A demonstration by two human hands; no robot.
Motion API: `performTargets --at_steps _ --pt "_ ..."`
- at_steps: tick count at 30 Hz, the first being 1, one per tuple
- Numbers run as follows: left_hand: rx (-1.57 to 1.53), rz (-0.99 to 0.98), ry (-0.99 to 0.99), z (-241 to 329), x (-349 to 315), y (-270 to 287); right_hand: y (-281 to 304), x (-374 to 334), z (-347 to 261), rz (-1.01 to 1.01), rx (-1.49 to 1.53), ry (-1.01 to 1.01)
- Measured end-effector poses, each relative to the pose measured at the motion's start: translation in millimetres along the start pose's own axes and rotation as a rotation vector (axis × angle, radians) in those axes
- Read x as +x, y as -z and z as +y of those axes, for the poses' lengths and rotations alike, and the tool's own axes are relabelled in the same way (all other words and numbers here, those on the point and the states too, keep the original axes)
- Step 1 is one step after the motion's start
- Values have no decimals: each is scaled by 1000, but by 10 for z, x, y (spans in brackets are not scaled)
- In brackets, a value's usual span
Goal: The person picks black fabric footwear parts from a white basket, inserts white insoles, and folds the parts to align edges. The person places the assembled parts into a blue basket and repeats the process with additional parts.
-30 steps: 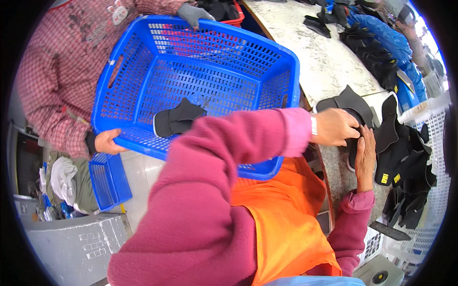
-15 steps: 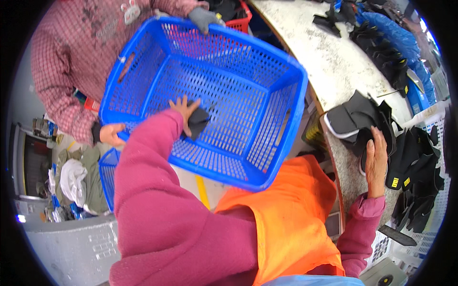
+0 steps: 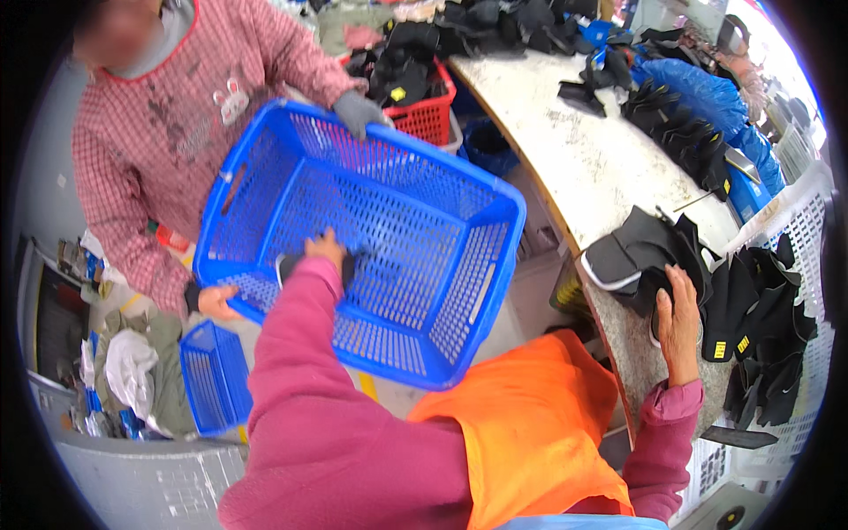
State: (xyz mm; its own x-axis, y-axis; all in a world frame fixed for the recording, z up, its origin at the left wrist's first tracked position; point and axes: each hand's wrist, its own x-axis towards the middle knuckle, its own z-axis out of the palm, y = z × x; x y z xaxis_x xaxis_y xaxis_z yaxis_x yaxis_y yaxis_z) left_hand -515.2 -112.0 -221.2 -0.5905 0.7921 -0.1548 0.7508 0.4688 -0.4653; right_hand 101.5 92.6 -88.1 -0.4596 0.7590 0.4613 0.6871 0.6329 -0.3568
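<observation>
Inside a blue plastic basket (image 3: pixel 389 357), my left hand (image 3: pixel 325 251) is on a black fabric piece (image 3: pixel 348 268) with a pale edge, like a shoe upper; its fingers look bent over it, though the forearm hides part of the grip. A co-worker in a checked pink smock holds the basket tilted toward me, with a gloved hand (image 3: pixel 360 115) at the far rim and a bare hand (image 3: pixel 217 303) at the near left. My right hand (image 3: pixel 678 329) rests with straight fingers against a stack of black shoe uppers (image 3: pixel 649 256) on the table's edge.
The worn white table (image 3: pixel 539 115) runs along the right, with black pieces (image 3: pixel 676 132) and blue plastic wrap (image 3: pixel 693 88). Farther off stands a filled red basket (image 3: pixel 428 115). A smaller blue basket (image 3: pixel 215 375) is on the floor at left; a white crate (image 3: pixel 808 238) stands at right.
The basket has shifted left and lower in view, as my view has tilted up. My left hand and the black piece have moved left within the basket. My right hand stays at the stack.
</observation>
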Motion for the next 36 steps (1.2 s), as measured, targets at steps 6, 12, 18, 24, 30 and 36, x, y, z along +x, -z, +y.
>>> performTargets --at_steps 6,12,18,24,30,36 --pt "-869 729 91 -672 -581 1133 119 110 -269 59 100 19" --pt "-1969 680 -325 282 -1173 1920 138 36 -765 48 393 6" --pt "-2354 47 -830 1756 -1564 2258 70 -243 -1234 -220 599 223" --pt "-2465 -296 -865 2300 -1706 2191 17 -405 -1305 -297 699 212" --pt "-2553 -523 -630 2226 -1708 2156 62 -409 -1411 -385 717 16" --pt "-2530 -534 -623 2175 -1794 2259 60 -445 -1415 -194 437 120"
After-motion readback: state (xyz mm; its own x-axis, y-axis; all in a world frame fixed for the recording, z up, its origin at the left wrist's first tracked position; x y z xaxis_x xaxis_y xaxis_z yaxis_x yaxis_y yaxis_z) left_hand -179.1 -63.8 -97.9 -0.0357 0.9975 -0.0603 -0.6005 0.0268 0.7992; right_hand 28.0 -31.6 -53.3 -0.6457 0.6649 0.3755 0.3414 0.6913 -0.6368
